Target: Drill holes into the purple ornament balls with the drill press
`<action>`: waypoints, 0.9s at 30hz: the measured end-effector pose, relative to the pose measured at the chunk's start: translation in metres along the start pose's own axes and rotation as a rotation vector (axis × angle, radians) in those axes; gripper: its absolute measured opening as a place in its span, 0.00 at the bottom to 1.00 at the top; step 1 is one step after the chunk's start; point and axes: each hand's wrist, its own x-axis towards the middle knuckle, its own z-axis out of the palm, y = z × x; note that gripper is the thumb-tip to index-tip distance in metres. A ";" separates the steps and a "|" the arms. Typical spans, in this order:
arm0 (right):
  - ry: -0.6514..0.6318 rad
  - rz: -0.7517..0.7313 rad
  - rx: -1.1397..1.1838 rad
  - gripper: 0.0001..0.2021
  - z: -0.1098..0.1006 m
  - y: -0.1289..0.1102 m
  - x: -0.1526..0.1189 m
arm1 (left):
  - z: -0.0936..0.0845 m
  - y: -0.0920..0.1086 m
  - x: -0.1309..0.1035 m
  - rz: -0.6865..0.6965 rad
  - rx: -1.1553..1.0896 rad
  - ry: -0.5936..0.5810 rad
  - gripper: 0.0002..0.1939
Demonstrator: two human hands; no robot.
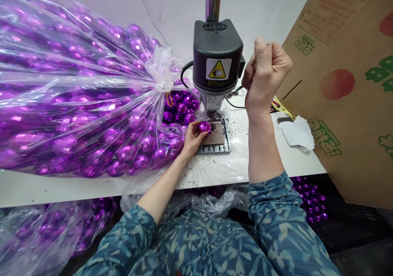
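A shiny purple faceted ball (204,127) is held between the thumb and fingers of my left hand (193,138), over the left part of the drill press base (227,148). Beneath it lies a brown board (217,137) sprinkled with dark shavings. The black motor head (217,42), with a yellow warning label, stands above the ball. My right hand (266,73) is raised at the right side of the motor head, its fingers curled into a fist; whatever they grip is hidden behind the hand.
A big clear bag of purple balls (92,104) fills the left. Loose purple balls (181,108) lie beside the drill. At the right are a white cloth (297,133) and a large cardboard box (346,104). More purple balls (310,200) sit below the table edge.
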 end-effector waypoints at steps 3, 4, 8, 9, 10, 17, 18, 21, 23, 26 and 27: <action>-0.004 -0.001 -0.037 0.37 -0.001 0.002 0.000 | -0.001 -0.003 0.003 -0.006 -0.004 -0.052 0.34; -0.005 0.001 -0.054 0.37 -0.001 0.003 0.000 | -0.001 -0.003 0.004 -0.004 -0.002 -0.072 0.34; 0.004 0.008 -0.040 0.36 -0.001 0.000 -0.001 | -0.002 -0.008 0.007 0.029 0.015 -0.126 0.34; 0.007 0.006 -0.023 0.36 -0.001 -0.001 -0.001 | -0.001 -0.009 0.007 0.042 0.023 -0.135 0.34; 0.010 0.005 -0.012 0.36 0.000 -0.003 -0.002 | -0.001 -0.009 0.007 0.053 0.033 -0.145 0.34; -0.008 0.026 -0.042 0.35 -0.002 -0.004 -0.004 | 0.007 0.002 -0.002 0.181 0.230 -0.188 0.29; -0.005 0.023 -0.046 0.35 -0.002 -0.004 -0.004 | 0.009 0.004 -0.003 0.188 0.244 -0.180 0.28; -0.010 0.007 -0.048 0.35 -0.002 -0.003 -0.004 | 0.013 0.008 -0.005 0.140 0.222 -0.143 0.25; -0.006 -0.012 -0.036 0.35 -0.001 -0.002 -0.004 | 0.015 0.009 -0.006 0.099 0.187 -0.116 0.27; 0.011 -0.028 -0.008 0.35 -0.002 -0.001 -0.004 | 0.016 0.007 -0.005 0.069 0.157 -0.086 0.29; 0.005 -0.030 -0.009 0.35 -0.003 -0.001 -0.005 | 0.016 0.006 -0.005 0.067 0.153 -0.081 0.29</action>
